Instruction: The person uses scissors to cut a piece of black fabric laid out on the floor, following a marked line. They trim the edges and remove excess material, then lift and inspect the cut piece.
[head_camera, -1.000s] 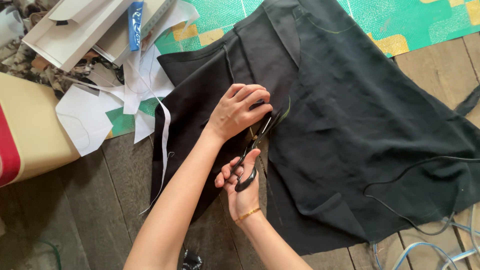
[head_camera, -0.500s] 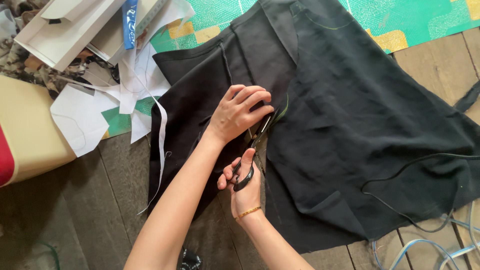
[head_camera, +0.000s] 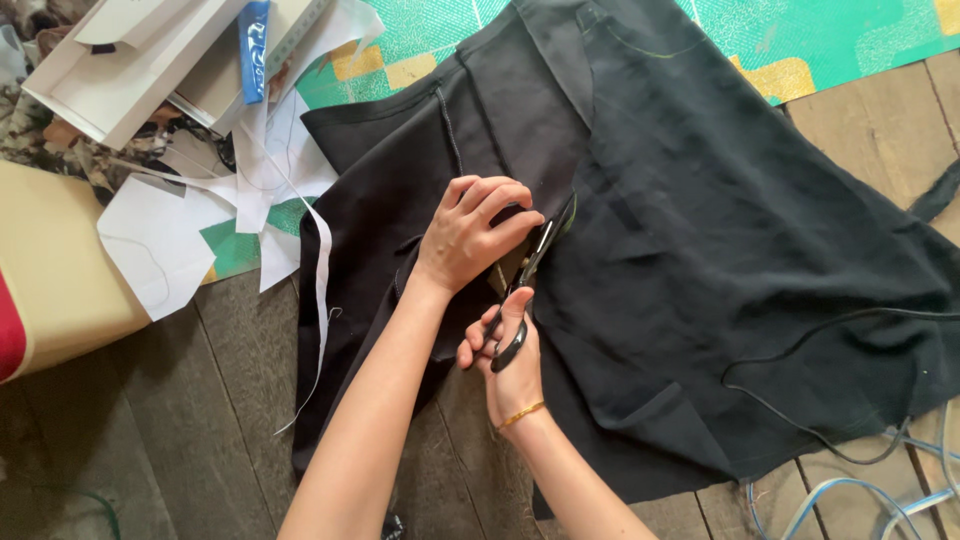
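A large piece of black fabric (head_camera: 720, 230) lies spread over a wooden plank floor (head_camera: 200, 400). My right hand (head_camera: 508, 355) grips black-handled scissors (head_camera: 525, 280), whose blades point up and right into the cloth along a yellowish chalk line. My left hand (head_camera: 470, 232) pinches the cut edge of the fabric just left of the blades, fingers curled on the cloth. A gold bracelet sits on my right wrist.
White paper pattern pieces (head_camera: 180, 220) and folded white card (head_camera: 130, 60) lie at the upper left. A beige and red box (head_camera: 50, 270) stands at the left edge. A green patterned mat (head_camera: 820, 35) lies under the cloth's top. Black and blue cables (head_camera: 850, 460) run across the lower right.
My right hand and the scissors have moved up and to the right along the cut line. My left hand has shifted slightly up with the fabric edge.
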